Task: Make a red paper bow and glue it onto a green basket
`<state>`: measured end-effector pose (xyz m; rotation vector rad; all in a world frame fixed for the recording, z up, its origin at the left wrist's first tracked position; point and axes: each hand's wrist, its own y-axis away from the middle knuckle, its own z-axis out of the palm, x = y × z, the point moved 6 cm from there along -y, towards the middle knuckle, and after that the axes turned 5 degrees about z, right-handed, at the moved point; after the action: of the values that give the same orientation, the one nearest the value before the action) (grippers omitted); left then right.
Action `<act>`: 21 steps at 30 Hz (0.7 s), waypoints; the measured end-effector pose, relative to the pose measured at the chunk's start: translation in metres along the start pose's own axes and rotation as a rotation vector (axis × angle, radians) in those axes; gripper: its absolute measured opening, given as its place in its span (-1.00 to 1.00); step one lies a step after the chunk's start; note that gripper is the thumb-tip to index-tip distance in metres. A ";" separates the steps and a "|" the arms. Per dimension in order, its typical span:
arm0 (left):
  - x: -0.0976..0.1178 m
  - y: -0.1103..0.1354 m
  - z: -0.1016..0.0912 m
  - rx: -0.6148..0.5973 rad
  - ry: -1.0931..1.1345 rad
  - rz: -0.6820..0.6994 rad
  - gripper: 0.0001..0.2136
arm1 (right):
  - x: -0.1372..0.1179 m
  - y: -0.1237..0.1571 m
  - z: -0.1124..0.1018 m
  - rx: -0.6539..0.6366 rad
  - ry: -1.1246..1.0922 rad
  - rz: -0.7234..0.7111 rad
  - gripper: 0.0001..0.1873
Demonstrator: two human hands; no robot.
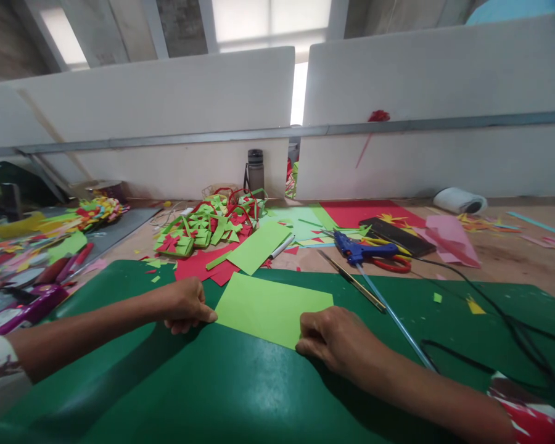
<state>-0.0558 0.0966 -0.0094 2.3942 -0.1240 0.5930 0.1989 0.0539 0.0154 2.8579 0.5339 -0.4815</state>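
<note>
A light green sheet of paper (268, 308) is stretched between my two hands, just over a dark green mat (240, 394). At its near left corner, my left hand (189, 305) pinches the edge between thumb and curled fingers. My right hand (328, 339) is closed on the right end of the same sheet. Just beyond lies another light green piece of paper (259, 246), with a white marker (282, 245) on its right edge. Red paper (198, 265) shows partly beneath it.
Behind sits a pile of green and red paper pieces (213, 225), near a dark bottle (256, 169). To the right lie a blue glue gun (363, 250), a utility knife (351, 280), red-handled scissors (393, 265) and a black cable (481, 302). Coloured scraps and a purple tool (25, 308) crowd the left.
</note>
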 end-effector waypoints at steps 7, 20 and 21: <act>-0.012 0.008 -0.013 0.088 -0.111 0.017 -0.58 | 0.004 -0.001 -0.001 -0.005 0.028 -0.008 -0.78; 0.117 0.041 0.076 0.172 -0.534 0.962 -0.23 | -0.003 0.002 0.004 0.132 0.099 -0.252 -0.69; 0.117 0.039 0.079 0.145 -0.523 0.969 -0.23 | -0.001 0.002 0.006 0.097 0.093 -0.250 -0.58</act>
<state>0.0696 0.0242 0.0113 2.4667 -1.5588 0.3556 0.1972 0.0506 0.0101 2.9311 0.9152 -0.4253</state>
